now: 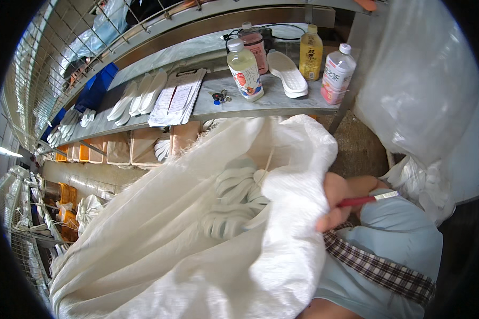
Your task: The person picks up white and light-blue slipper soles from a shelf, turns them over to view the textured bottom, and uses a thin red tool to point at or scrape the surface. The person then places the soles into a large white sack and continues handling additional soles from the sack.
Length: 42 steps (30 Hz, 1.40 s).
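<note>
A large white woven sack (159, 250) fills the middle and lower part of the head view, its mouth spread open toward me. Inside it lie several pale, ribbed shoe soles (234, 199), partly in the fabric's shade. My right hand (336, 203) is closed at the sack's rolled right rim, fingers wrapped round the fabric. A slim red-handled tool (356, 201) with a pale, ribbed end sticks out of that same hand to the right; its exact kind is unclear. My left hand does not show.
On the grey bench (207, 103) beyond stand several drink bottles (245, 72), a white sole (287, 74), keys (221, 97), a clipboard with papers (176, 98) and more soles (149, 93). Bins (117, 149) sit below. A clear plastic bag (415, 74) hangs at right.
</note>
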### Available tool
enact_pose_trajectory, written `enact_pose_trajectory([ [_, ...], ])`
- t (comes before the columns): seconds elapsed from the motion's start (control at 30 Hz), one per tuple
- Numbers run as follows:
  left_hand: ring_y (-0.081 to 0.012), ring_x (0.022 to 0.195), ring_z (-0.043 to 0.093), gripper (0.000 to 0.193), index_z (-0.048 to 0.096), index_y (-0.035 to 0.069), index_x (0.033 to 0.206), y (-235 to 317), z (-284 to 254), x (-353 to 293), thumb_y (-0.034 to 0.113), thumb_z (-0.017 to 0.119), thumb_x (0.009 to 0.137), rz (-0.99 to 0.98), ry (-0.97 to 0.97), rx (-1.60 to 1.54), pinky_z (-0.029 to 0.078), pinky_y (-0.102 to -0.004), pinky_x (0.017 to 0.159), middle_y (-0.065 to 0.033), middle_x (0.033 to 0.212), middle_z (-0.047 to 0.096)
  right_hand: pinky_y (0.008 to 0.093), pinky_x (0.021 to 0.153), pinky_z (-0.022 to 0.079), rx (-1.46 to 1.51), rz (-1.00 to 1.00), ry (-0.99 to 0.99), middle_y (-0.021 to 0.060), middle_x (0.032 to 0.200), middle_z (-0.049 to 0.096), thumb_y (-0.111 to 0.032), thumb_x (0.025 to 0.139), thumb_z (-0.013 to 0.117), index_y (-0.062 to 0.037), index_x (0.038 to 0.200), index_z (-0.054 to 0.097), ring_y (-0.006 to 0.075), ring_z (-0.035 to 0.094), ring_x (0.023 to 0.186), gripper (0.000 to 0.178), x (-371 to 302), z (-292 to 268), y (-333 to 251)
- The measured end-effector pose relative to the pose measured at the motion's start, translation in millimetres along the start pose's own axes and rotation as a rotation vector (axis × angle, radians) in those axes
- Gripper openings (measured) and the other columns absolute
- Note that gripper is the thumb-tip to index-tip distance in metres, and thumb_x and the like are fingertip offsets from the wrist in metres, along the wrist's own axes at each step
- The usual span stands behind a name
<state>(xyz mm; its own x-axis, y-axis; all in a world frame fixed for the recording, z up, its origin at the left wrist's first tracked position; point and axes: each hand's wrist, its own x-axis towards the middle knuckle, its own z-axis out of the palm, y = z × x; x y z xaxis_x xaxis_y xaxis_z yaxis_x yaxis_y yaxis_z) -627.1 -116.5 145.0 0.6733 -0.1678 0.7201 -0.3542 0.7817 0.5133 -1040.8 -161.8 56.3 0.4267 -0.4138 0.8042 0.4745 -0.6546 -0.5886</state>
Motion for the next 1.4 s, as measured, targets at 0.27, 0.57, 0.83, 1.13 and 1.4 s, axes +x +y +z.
enact_pose_trajectory([
  [0.27, -0.0237, 0.078, 0.061, 0.031, 0.059, 0.002, 0.093, 40.2, -72.7, 99.7, 0.032, 0.052, 0.088, 0.162, 0.086, 0.143, 0.051, -0.0368, 0.074, -0.0134, 0.087, 0.061, 0.0226, 0.038, 0.026, 0.505, 0.616, 0.485, 0.0079, 0.058, 0.054, -0.024, 0.091, 0.053, -0.0078, 0.072, 0.050, 0.0078, 0.041, 0.042, 0.024, 79.5, 40.8, -6.4],
  [0.57, -0.0071, 0.037, 0.021, 0.049, 0.028, 0.018, 0.051, -15.4, -131.9, 127.9, 0.030, 0.047, 0.094, -0.553, 0.037, -0.161, 0.026, -0.0231, 0.042, 0.0060, 0.041, 0.021, 0.0223, 0.037, 0.024, 0.653, 0.770, 0.366, 0.0146, 0.066, 0.062, -0.019, 0.088, 0.055, -0.0075, 0.070, 0.050, 0.0046, 0.034, 0.039, 0.022, 137.2, 85.1, 137.9],
  [0.83, -0.0077, 0.033, 0.032, 0.036, 0.042, 0.016, 0.060, 8.9, -224.6, 59.9, 0.035, 0.043, 0.090, -0.446, 0.434, 0.105, 0.040, -0.0246, 0.041, 0.0044, 0.041, 0.036, 0.0244, 0.052, 0.041, 0.452, 0.649, 0.020, 0.0051, 0.068, 0.061, -0.017, 0.092, 0.054, -0.0045, 0.070, 0.054, 0.0094, 0.058, 0.061, 0.025, 85.8, 158.3, 196.3],
  [1.13, -0.0088, 0.034, 0.031, 0.027, 0.045, 0.012, 0.066, -8.7, -446.1, -199.0, 0.025, 0.051, 0.089, -1.019, 0.557, 0.716, 0.022, -0.0240, 0.031, 0.0021, 0.050, 0.041, 0.0361, 0.067, 0.049, -0.179, 1.261, -0.998, 0.0058, 0.075, 0.068, -0.028, 0.088, 0.050, -0.0051, 0.081, 0.064, 0.0224, 0.065, 0.072, 0.027, -90.9, 191.9, 208.3],
  [1.4, -0.0158, 0.060, 0.044, 0.015, 0.045, 0.010, 0.086, -31.7, -441.5, -386.0, 0.024, 0.049, 0.089, -1.777, 0.142, 1.237, 0.035, -0.0316, 0.049, -0.0028, 0.072, 0.046, 0.0294, 0.067, 0.044, -0.592, 0.997, 0.715, 0.0091, 0.089, 0.060, -0.027, 0.093, 0.051, -0.0022, 0.097, 0.051, 0.0168, 0.057, 0.079, 0.025, -101.1, -28.7, 173.7],
])
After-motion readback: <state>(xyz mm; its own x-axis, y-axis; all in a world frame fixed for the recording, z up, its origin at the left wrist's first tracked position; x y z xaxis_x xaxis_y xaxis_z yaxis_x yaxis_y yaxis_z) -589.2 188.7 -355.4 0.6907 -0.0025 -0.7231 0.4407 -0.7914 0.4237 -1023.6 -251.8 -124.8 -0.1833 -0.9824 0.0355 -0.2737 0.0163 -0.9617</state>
